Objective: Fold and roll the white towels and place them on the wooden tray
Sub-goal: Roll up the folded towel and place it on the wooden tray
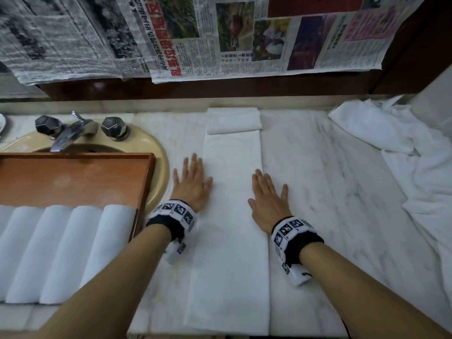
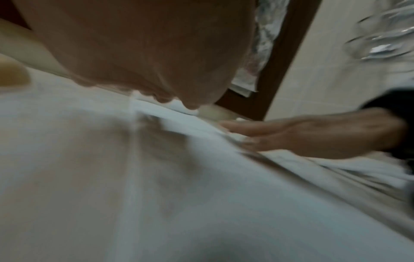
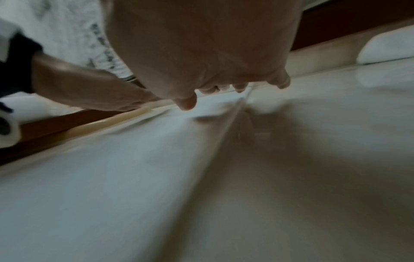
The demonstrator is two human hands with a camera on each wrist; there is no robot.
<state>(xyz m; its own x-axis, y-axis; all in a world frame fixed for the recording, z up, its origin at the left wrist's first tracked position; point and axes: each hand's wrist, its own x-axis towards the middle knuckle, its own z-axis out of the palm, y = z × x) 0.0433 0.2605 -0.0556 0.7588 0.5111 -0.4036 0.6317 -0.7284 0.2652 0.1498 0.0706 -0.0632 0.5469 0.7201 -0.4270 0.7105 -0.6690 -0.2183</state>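
A white towel [image 1: 232, 216], folded into a long narrow strip, lies lengthwise on the marble counter [image 1: 318, 192], its far end turned over into a short fold [image 1: 233, 119]. My left hand [image 1: 193, 182] lies flat with straight fingers at the strip's left edge. My right hand [image 1: 267, 195] lies flat at its right edge. Both wrist views are blurred and show each palm low over the white cloth [image 2: 156, 177] [image 3: 112, 177]. The wooden tray [image 1: 73, 177] sits at the left over the sink and holds several rolled white towels [image 1: 61, 250] side by side.
A heap of loose white towels [image 1: 403, 152] fills the right end of the counter. A beige sink [image 1: 151, 148] with a metal faucet [image 1: 71, 133] lies behind the tray. Newspaper sheets [image 1: 220, 35] hang on the back wall above a dark wooden ledge.
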